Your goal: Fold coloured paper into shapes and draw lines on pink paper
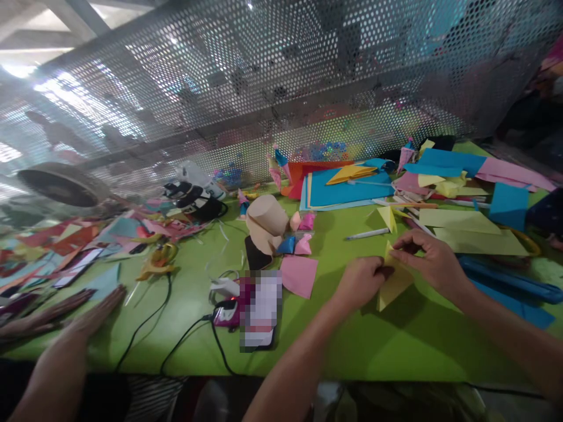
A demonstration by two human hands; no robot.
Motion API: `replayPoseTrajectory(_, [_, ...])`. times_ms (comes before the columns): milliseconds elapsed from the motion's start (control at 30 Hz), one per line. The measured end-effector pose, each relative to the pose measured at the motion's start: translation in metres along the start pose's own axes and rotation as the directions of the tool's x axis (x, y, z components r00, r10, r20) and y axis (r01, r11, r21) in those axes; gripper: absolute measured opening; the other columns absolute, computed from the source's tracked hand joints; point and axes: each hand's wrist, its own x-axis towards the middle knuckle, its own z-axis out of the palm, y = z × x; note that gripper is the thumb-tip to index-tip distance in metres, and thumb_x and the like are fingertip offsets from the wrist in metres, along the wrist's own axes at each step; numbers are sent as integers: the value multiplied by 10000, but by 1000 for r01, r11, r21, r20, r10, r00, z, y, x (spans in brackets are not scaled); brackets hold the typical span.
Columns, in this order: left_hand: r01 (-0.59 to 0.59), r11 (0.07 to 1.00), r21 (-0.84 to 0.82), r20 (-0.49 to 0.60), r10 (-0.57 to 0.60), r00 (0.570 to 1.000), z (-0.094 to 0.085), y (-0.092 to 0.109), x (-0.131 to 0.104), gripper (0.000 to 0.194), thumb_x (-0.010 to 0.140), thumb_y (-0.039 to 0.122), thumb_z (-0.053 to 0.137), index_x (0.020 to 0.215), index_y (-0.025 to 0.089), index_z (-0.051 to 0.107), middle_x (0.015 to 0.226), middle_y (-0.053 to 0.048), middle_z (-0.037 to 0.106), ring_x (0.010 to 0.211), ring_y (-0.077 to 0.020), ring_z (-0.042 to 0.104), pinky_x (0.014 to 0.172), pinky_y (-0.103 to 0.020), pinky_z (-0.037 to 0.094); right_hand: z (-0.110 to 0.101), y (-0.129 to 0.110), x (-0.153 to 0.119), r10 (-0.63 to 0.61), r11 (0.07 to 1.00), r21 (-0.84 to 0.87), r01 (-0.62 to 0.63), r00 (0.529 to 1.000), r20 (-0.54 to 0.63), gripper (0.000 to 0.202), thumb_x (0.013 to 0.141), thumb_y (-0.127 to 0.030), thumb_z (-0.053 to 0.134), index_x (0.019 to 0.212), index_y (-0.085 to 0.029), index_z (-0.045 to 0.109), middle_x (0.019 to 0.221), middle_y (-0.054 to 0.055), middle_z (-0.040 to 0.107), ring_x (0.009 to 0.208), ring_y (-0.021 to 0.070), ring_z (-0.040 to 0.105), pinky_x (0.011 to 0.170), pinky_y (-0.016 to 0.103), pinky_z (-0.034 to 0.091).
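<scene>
A folded yellow paper (396,287) is held upright over the green table (197,346). My left hand (363,281) is closed on its left side, with the fingers curled and partly hidden. At the paper's pointed top, my right hand (424,252) pinches the edge between thumb and fingers. Just behind the hands are a small folded yellow piece (387,218) and a white pen (368,234). A pink square sheet (299,275) lies to the left of my left hand.
A blurred phone (263,310), a purple device with cables and a beige roll (267,215) are left of centre. Another person's hands (103,308) rest at the far left. Coloured sheets (343,190) lie behind; a blue tool (510,278) is at right.
</scene>
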Motion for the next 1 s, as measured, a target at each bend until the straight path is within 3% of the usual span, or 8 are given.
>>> replayPoseTrajectory(367, [-40,999,28,-20,41,999,1,-1,0,256,940,322,588,744,173,662,709,-16,664,621,-146,514,581,-273,252,-1,-5,1,41,994,97,-46,998,56,249,860,-494,699,824,-248,695,803,39,665,778,218,597,705,360,480])
replayPoseTrajectory(567, [-61,996,68,-1,61,998,2,-3,1,258,952,330,577,779,173,684,724,-27,677,627,-153,509,589,-278,249,0,0,2,24,996,80,-28,999,48,226,836,-471,731,829,-248,696,804,34,663,765,207,587,698,351,461])
replayPoseTrajectory(900, [-95,993,76,5,95,995,5,-2,0,242,931,306,591,744,178,676,719,-18,665,635,-149,506,594,-279,251,-1,3,1,95,986,133,-99,995,39,229,852,-485,711,807,-261,702,818,32,657,791,216,579,705,355,449])
replayPoseTrajectory(1000, [-85,994,69,32,83,996,5,-1,0,252,924,315,600,729,176,679,699,-16,652,627,-147,503,589,-277,251,-2,9,2,119,975,191,-113,993,-17,236,859,-503,712,830,-269,703,834,26,653,806,214,575,735,357,449])
